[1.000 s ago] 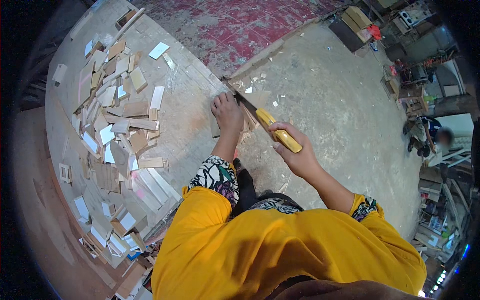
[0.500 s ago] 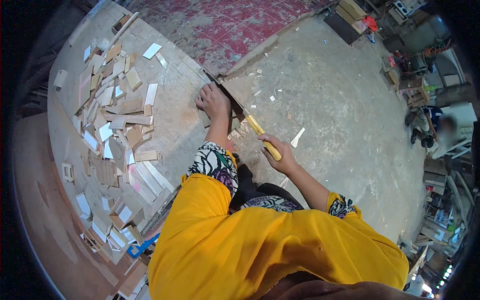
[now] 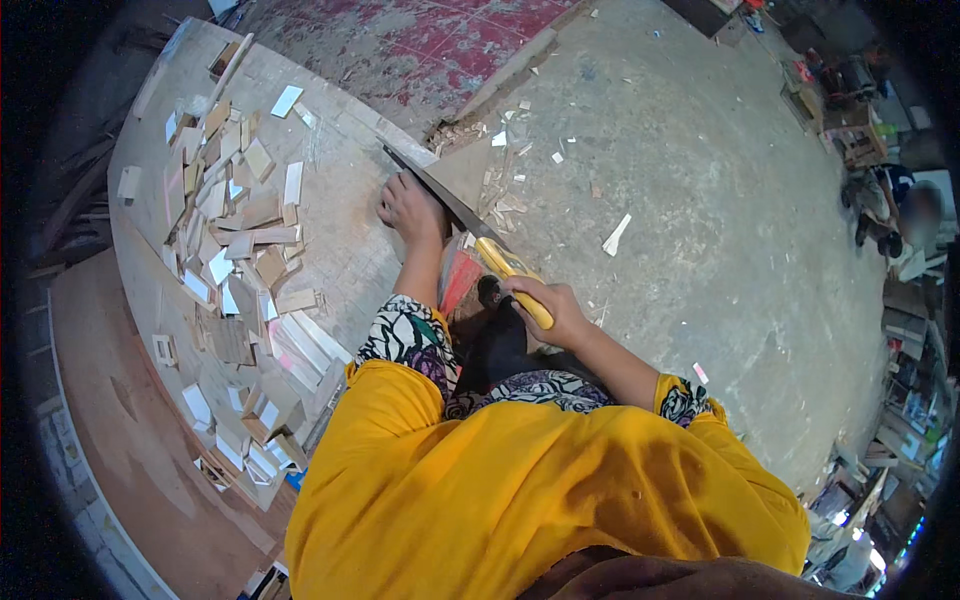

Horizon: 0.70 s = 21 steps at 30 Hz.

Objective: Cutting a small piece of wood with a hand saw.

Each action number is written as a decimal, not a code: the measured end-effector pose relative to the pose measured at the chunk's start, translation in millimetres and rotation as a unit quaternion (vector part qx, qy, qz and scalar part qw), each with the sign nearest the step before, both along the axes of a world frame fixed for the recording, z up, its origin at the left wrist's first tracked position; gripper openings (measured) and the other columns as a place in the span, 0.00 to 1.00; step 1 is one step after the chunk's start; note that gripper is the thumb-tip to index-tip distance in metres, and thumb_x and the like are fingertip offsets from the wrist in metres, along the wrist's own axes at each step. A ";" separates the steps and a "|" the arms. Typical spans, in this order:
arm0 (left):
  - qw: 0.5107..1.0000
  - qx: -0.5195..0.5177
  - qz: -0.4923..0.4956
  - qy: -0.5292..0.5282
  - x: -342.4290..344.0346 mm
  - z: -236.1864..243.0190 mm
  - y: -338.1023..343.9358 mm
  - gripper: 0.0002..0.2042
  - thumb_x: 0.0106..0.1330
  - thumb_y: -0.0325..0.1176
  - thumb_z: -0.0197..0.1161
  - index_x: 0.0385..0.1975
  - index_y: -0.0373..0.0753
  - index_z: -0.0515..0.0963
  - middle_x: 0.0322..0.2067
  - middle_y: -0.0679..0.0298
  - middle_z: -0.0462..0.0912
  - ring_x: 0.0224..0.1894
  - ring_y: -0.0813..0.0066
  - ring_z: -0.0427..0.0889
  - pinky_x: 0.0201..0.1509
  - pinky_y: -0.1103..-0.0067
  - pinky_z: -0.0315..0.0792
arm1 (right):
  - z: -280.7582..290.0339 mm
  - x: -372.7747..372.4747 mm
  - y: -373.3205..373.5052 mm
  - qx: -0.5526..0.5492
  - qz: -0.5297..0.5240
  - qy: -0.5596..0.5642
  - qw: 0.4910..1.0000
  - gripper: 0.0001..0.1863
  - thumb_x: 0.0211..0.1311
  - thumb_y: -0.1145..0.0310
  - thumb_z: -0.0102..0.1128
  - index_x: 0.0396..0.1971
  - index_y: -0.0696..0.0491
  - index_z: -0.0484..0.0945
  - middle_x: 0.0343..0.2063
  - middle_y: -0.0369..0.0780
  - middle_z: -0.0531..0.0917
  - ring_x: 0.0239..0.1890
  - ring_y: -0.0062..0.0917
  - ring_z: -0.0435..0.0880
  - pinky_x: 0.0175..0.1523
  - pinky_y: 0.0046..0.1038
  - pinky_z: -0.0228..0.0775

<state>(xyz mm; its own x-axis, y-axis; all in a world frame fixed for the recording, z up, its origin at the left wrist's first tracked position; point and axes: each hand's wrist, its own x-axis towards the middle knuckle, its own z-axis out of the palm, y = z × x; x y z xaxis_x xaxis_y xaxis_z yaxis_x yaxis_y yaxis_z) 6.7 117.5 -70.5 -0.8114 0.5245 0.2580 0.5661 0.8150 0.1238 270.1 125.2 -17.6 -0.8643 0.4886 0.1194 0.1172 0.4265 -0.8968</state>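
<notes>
My right hand [image 3: 545, 308] is closed around the yellow handle of a handsaw [image 3: 510, 265]; its dark blade [image 3: 440, 195] runs diagonally up and left over the worktable's edge. My left hand [image 3: 410, 205] rests at that edge of the pale worktable [image 3: 350, 150], fingers curled, just left of and against the blade; what lies under it is mostly hidden. Below the blade a reddish surface [image 3: 460, 280] shows beside my dark-shod foot [image 3: 490, 290]. A heap of wood offcuts [image 3: 230, 240], some white-faced, covers the table's left part.
Concrete floor [image 3: 680, 200] with scattered scraps lies right of me, red tiled floor [image 3: 460, 45] beyond a raised strip at the top. A brown board [image 3: 120, 400] lies at lower left. At the right rim are a crouching person [image 3: 890, 210] and piled timber and clutter [image 3: 895, 330].
The saw and my right hand have moved left and slightly down in the picture, the blade reaching farther past my left hand. My left hand also appears farther left. The whole view has shifted.
</notes>
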 end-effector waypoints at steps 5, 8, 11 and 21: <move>0.999 0.006 -0.037 0.023 -21.0 -0.5 -8.2 0.13 0.59 0.34 0.54 0.44 0.42 0.73 0.46 0.61 0.72 0.52 0.61 0.70 0.55 0.61 0.59 | 7.7 -11.7 4.9 -0.020 0.019 0.019 0.999 0.19 0.54 0.75 0.59 0.47 0.45 0.73 0.41 0.43 0.81 0.31 0.40 0.83 0.35 0.31 0.75; 0.999 0.015 -0.001 -0.031 -13.5 1.5 -14.2 0.16 0.61 0.35 0.52 0.49 0.42 0.72 0.52 0.61 0.71 0.58 0.63 0.67 0.62 0.56 0.54 | 8.3 -19.4 -11.7 -0.041 0.019 0.033 0.998 0.19 0.54 0.71 0.59 0.48 0.43 0.72 0.37 0.44 0.81 0.31 0.43 0.82 0.34 0.34 0.74; 0.995 0.100 -0.020 -0.006 -12.6 -6.9 -21.6 0.15 0.63 0.34 0.49 0.50 0.43 0.71 0.56 0.62 0.68 0.61 0.65 0.65 0.65 0.54 0.49 | 9.7 -27.2 -30.2 -0.040 0.002 0.050 0.998 0.20 0.54 0.69 0.60 0.48 0.42 0.71 0.34 0.46 0.81 0.33 0.46 0.81 0.34 0.38 0.74; 0.999 0.042 0.025 -0.012 -17.0 -6.7 -20.7 0.16 0.64 0.34 0.47 0.52 0.43 0.70 0.57 0.65 0.67 0.62 0.69 0.65 0.67 0.56 0.48 | 5.4 19.2 -30.3 -0.072 0.028 0.024 0.997 0.15 0.56 0.76 0.57 0.44 0.50 0.74 0.40 0.43 0.81 0.36 0.41 0.82 0.40 0.30 0.74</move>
<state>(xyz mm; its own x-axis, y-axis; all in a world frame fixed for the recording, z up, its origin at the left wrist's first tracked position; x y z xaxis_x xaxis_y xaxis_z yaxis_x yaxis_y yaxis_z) -10.3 96.8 -77.2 -0.8425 0.4607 0.2793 0.5212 0.8280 0.2066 289.4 94.9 -12.2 -0.8853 0.4556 0.0937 0.0519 0.2969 -0.9535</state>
